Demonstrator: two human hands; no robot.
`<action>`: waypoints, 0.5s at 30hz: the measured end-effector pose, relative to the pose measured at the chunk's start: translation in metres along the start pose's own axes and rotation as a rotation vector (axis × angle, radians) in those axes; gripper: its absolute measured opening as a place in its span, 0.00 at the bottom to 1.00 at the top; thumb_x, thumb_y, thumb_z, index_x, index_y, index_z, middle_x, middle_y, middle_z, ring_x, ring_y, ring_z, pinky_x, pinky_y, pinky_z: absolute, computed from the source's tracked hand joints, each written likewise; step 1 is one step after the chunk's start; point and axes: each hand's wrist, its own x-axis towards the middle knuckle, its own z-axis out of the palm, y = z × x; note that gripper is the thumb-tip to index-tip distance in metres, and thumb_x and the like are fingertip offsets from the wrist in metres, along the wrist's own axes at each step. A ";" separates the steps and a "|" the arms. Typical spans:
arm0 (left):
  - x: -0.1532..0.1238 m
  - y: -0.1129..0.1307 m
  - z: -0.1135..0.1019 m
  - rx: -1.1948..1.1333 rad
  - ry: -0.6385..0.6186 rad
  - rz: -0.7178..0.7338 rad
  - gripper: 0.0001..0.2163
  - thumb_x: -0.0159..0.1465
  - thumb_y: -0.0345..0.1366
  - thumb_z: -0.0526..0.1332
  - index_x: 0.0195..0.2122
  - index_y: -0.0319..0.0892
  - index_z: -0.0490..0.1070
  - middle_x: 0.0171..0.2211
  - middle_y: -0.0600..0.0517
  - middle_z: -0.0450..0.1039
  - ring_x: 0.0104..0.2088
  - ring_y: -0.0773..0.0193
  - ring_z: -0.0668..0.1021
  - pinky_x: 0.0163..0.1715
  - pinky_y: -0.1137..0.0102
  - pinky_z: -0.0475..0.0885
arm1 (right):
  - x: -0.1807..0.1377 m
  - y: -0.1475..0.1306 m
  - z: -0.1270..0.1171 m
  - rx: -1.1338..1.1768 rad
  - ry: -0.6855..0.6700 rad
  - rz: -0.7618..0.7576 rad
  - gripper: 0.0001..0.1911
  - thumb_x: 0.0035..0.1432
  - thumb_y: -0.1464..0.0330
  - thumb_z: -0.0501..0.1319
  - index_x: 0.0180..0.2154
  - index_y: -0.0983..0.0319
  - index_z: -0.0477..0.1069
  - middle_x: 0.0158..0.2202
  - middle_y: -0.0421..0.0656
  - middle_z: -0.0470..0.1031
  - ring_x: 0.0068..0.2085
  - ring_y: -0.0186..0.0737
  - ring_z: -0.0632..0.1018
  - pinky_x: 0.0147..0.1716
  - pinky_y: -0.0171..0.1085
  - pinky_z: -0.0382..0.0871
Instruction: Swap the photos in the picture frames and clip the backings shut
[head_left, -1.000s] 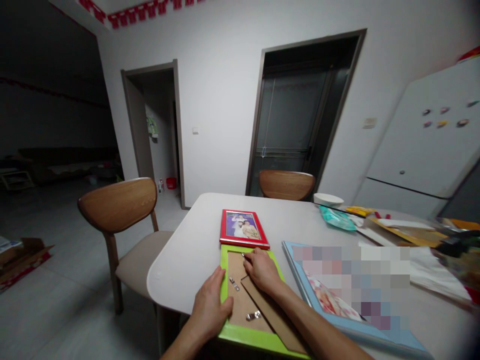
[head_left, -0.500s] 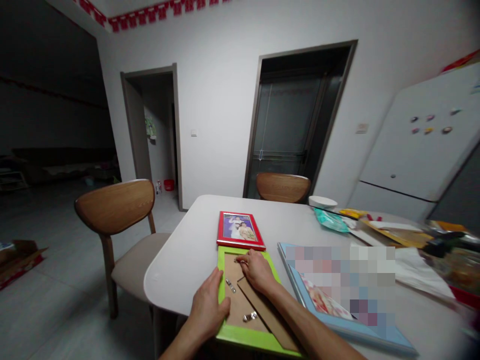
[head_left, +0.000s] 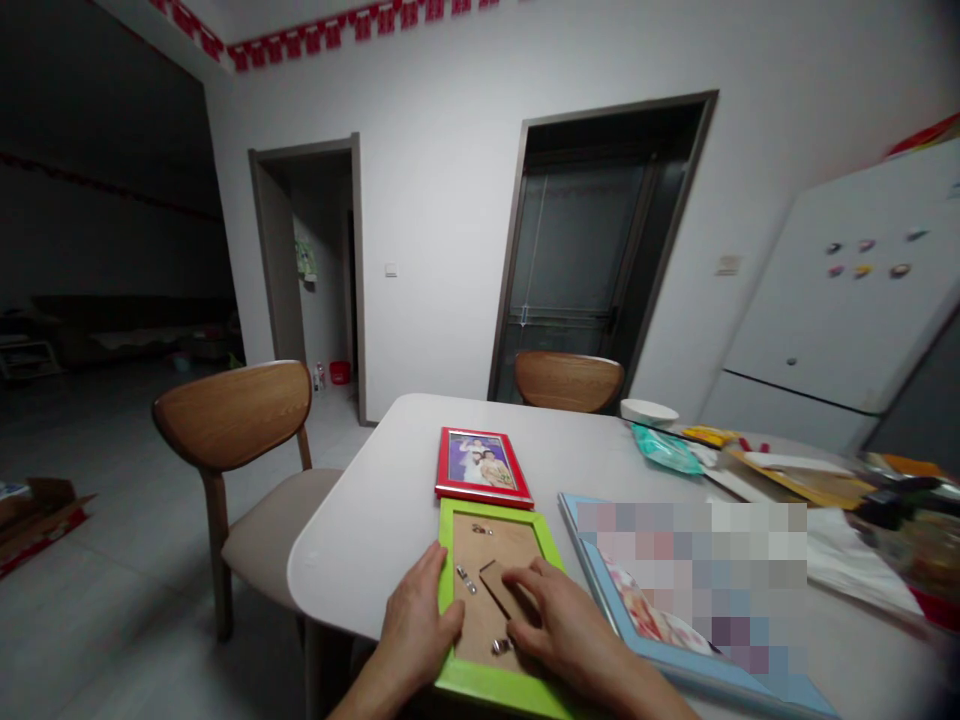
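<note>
A green picture frame (head_left: pixel 553 548) lies face down at the table's near edge, showing its brown backing board (head_left: pixel 474 550). Its left side is gripped by my left hand (head_left: pixel 420 612), with the thumb over the rim and the fingers along the outer edge. My right hand (head_left: pixel 566 625) rests over the backing with fingers apart. Its fingertips touch the brown stand flap (head_left: pixel 495 580), and its thumb is beside the lower metal clip (head_left: pixel 500 647). Another metal clip (head_left: pixel 466 579) sits at the left, and small metal hardware (head_left: pixel 480 529) at the top. The right hand hides the lower right backing.
Beyond the green frame lies a red picture frame (head_left: pixel 442 480) with a photo. To the right is a larger blue frame (head_left: pixel 634 630), partly blurred out. A white bowl (head_left: pixel 649 411), a teal packet (head_left: pixel 666 449) and clutter line the table's right side. Wooden chairs (head_left: pixel 240 415) stand around.
My right hand has come away from the hardware at the backing's top and moved down toward the lower clip, its fingers spreading. My left hand stays on the frame's left edge.
</note>
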 end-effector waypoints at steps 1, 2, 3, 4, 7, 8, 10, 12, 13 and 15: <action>0.000 0.001 -0.001 -0.005 0.000 -0.007 0.26 0.50 0.34 0.55 0.52 0.37 0.57 0.54 0.46 0.57 0.53 0.60 0.61 0.52 0.68 0.53 | 0.002 0.001 0.000 0.006 0.018 0.010 0.16 0.43 0.67 0.55 0.37 0.60 0.69 0.34 0.44 0.68 0.36 0.38 0.70 0.36 0.32 0.60; 0.000 0.002 -0.001 -0.012 -0.002 -0.016 0.26 0.50 0.35 0.55 0.52 0.38 0.58 0.54 0.46 0.57 0.53 0.59 0.61 0.52 0.67 0.53 | 0.004 0.001 -0.001 0.009 0.031 0.020 0.16 0.42 0.68 0.54 0.37 0.61 0.69 0.34 0.44 0.69 0.36 0.38 0.70 0.36 0.32 0.60; 0.000 0.004 -0.002 -0.023 -0.006 -0.025 0.25 0.50 0.37 0.56 0.51 0.38 0.59 0.54 0.45 0.57 0.53 0.58 0.61 0.52 0.67 0.53 | 0.007 0.002 -0.004 0.009 0.042 0.031 0.16 0.42 0.68 0.54 0.36 0.61 0.70 0.34 0.45 0.69 0.35 0.38 0.70 0.36 0.32 0.60; 0.001 0.007 -0.003 -0.040 -0.013 -0.032 0.24 0.50 0.38 0.56 0.49 0.38 0.61 0.54 0.45 0.57 0.53 0.57 0.61 0.52 0.66 0.54 | 0.010 0.001 -0.007 0.008 0.049 0.041 0.15 0.42 0.68 0.54 0.36 0.61 0.70 0.34 0.45 0.69 0.35 0.39 0.70 0.36 0.33 0.60; 0.007 0.018 -0.005 -0.149 0.016 -0.014 0.16 0.50 0.38 0.57 0.40 0.39 0.68 0.52 0.44 0.59 0.52 0.56 0.62 0.51 0.65 0.55 | 0.013 -0.009 -0.019 0.008 0.067 0.051 0.14 0.41 0.68 0.54 0.34 0.61 0.71 0.34 0.45 0.70 0.35 0.39 0.70 0.35 0.33 0.61; 0.010 0.022 -0.006 -0.235 0.038 -0.013 0.14 0.50 0.38 0.57 0.37 0.39 0.68 0.50 0.44 0.62 0.50 0.56 0.64 0.49 0.65 0.57 | 0.013 -0.014 -0.023 0.014 0.076 0.043 0.14 0.41 0.68 0.55 0.34 0.61 0.71 0.34 0.45 0.70 0.36 0.39 0.70 0.36 0.33 0.61; 0.015 0.027 -0.009 -0.451 0.069 -0.050 0.09 0.50 0.38 0.57 0.31 0.39 0.68 0.39 0.47 0.70 0.41 0.58 0.71 0.42 0.67 0.64 | 0.012 -0.026 -0.028 0.045 0.095 0.005 0.14 0.42 0.67 0.55 0.35 0.61 0.70 0.35 0.45 0.70 0.37 0.39 0.70 0.37 0.34 0.61; 0.019 0.026 -0.015 -0.624 0.075 -0.118 0.09 0.51 0.41 0.55 0.27 0.40 0.65 0.27 0.52 0.71 0.30 0.61 0.73 0.31 0.70 0.68 | 0.013 -0.032 -0.031 0.107 0.116 -0.054 0.15 0.44 0.65 0.55 0.37 0.60 0.69 0.36 0.44 0.69 0.37 0.39 0.70 0.38 0.34 0.61; 0.020 0.024 -0.020 -0.668 0.079 -0.147 0.10 0.52 0.43 0.55 0.26 0.40 0.64 0.23 0.54 0.70 0.26 0.63 0.73 0.27 0.71 0.67 | 0.013 -0.032 -0.032 0.137 0.126 -0.076 0.16 0.46 0.64 0.54 0.39 0.60 0.68 0.36 0.44 0.70 0.37 0.38 0.70 0.38 0.35 0.61; 0.020 0.014 -0.033 -0.683 0.105 -0.178 0.11 0.52 0.45 0.54 0.26 0.40 0.62 0.21 0.56 0.68 0.23 0.65 0.72 0.23 0.72 0.66 | 0.015 -0.022 -0.031 0.156 0.156 -0.074 0.18 0.49 0.61 0.52 0.42 0.60 0.66 0.38 0.45 0.70 0.37 0.39 0.70 0.37 0.36 0.62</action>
